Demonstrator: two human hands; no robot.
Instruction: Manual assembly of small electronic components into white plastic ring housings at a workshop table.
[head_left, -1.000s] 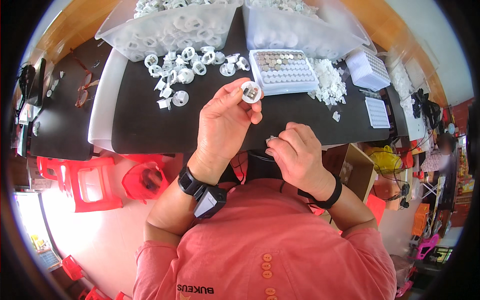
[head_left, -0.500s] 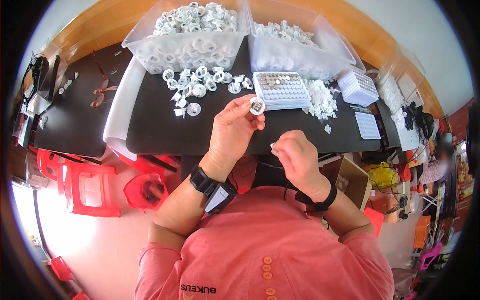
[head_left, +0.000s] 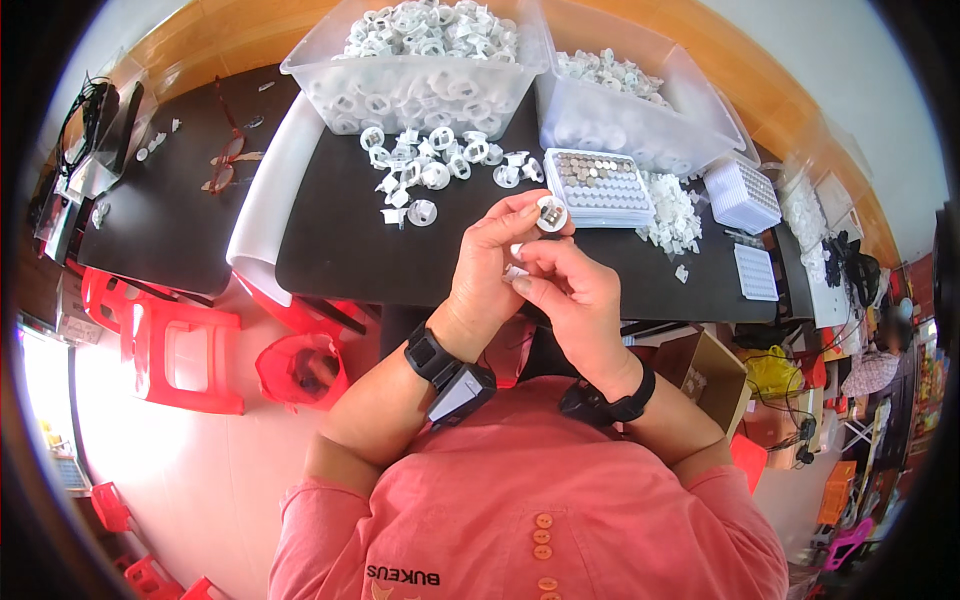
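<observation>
My left hand pinches a round white plastic piece between thumb and fingertips, with its dark, metallic inner part facing up. Just below that piece, my right hand grips a small white plastic part between thumb and forefinger, close against the left fingers. Beyond the hands, a white tray is partly filled with silvery button cells. Left of the tray spreads a loose pile of round white pieces. On its other side are heaped small white plastic parts.
Two clear plastic bins full of white pieces stand at the back of the dark table. Stacked trays and a single tray lie to the right. Below are a cardboard box, a red stool and a red bag.
My right hand has moved up and left to meet the left hand, bringing its small white part near the round piece. The whole view has shifted slightly.
</observation>
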